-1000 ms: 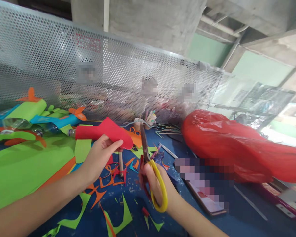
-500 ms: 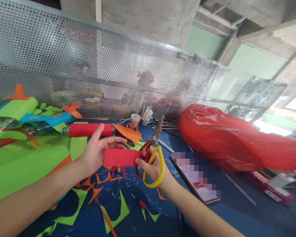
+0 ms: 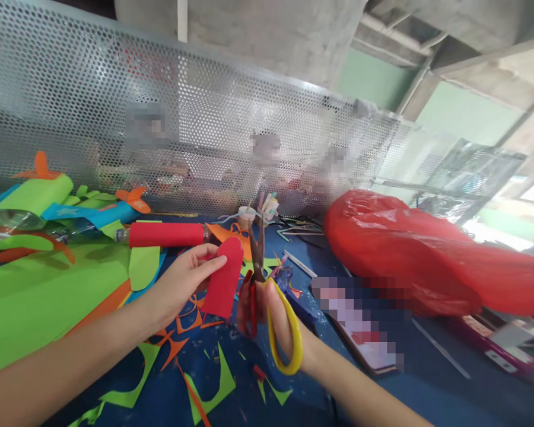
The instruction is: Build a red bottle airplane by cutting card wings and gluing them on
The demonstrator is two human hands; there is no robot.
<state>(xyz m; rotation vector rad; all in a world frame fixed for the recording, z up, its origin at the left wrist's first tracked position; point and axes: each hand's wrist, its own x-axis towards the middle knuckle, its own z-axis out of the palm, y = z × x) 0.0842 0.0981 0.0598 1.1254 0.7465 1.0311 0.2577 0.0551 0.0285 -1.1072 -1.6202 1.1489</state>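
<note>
Nearest you, at the bottom of the frame, green scraps [image 3: 222, 382] lie on the blue table [image 3: 285, 406]. Orange scraps [image 3: 172, 350] lie just above them, left of the middle.

Your right hand [image 3: 281, 317] comes in from the lower right and holds the scissors [image 3: 258, 267]. Your thumb goes through the yellow loop. Your fingers curl at the red loop, but they are blurry. The blades point up and look a little apart. I think you hold them this way so your thumb can work the blades.

Your left hand [image 3: 191, 276] reaches in from the lower left. It pinches the red paper [image 3: 228, 270], thumb in front and fingers behind. The paper is mid-frame, just left of the blades and not seen touching them. It leans, round end up. You pinch its left side, maybe to leave the right edge free.

The phone [image 3: 378, 362] lies flat at the lower right. Past your left hand, the red-wrapped bottle [image 3: 165, 235] lies on its side. The big red bag [image 3: 404, 255] sits at the right. Farther up, the pens [image 3: 268, 206] stand near the mesh [image 3: 226, 124].
</note>
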